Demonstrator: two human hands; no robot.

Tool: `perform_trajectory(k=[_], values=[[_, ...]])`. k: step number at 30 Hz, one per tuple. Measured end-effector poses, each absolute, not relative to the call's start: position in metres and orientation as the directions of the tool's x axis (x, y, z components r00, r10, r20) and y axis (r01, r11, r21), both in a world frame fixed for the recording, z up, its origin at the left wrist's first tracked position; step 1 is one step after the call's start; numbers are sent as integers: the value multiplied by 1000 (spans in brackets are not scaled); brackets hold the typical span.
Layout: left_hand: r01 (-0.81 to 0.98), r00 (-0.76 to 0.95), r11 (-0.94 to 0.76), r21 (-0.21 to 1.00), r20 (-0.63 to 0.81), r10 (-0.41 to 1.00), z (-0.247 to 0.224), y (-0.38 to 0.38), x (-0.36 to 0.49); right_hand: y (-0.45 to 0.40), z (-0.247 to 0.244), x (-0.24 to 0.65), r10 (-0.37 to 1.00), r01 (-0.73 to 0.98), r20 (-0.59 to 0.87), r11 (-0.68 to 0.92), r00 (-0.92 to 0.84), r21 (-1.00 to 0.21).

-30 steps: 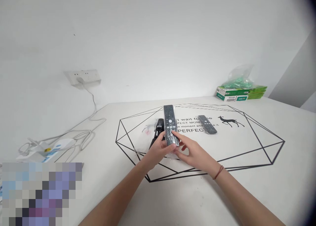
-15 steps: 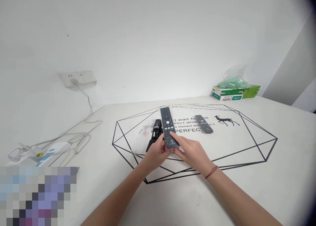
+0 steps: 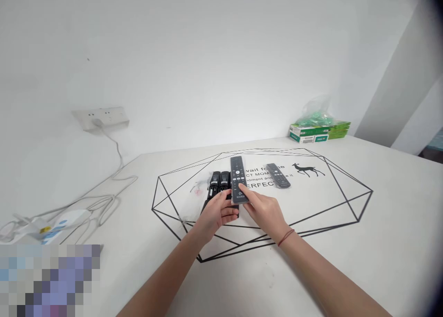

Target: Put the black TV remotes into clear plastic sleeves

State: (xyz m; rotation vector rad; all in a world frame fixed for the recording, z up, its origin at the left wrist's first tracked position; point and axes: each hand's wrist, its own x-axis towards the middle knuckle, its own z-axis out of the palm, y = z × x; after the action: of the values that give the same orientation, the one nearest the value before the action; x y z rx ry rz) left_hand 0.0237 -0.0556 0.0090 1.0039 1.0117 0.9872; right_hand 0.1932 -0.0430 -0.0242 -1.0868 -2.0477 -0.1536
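A black remote control [image 3: 237,169] with white and grey buttons, in thin clear plastic, is tilted up in front of me. My right hand [image 3: 266,212] pinches its lower end, with a finger lying on the buttons. At the lower left edge of that remote is my left hand [image 3: 217,212], its fingers apart and the tips close to or touching the edge. Behind the left hand, black remotes [image 3: 215,178] lie side by side, backs up, with open battery compartments; their lower parts are partly hidden. Another plastic-wrapped remote [image 3: 278,176] lies face up to the right.
Green and white boxes [image 3: 308,132] with a clear plastic bag [image 3: 316,111] on top stand at the back right. A wall socket [image 3: 104,117] feeds a cable [image 3: 117,146] running down to the left table side. A pixelated patch covers the lower left corner.
The view has shifted slightly. My left hand's fingers have spread and loosened from the remote, while my right hand keeps hold. More of the face-down remotes now shows.
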Motion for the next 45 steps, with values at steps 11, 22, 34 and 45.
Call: perform_trajectory(k=[11, 22, 34, 45], values=[[-6, 86, 73, 997, -72, 994, -12, 29, 76, 6, -33, 262, 853, 888, 519, 280, -55, -366], [436, 105, -13, 900, -37, 994, -39, 89, 155, 25, -61, 293, 934, 927, 327, -11, 143, -376], [621, 155, -311, 720, 276, 949, -5, 27, 77, 10, -34, 279, 905, 877, 424, 178, 32, -446], [805, 15, -171, 568, 268, 963, -12, -23, -3, -25, -52, 166, 757, 693, 410, 642, -508, -328]])
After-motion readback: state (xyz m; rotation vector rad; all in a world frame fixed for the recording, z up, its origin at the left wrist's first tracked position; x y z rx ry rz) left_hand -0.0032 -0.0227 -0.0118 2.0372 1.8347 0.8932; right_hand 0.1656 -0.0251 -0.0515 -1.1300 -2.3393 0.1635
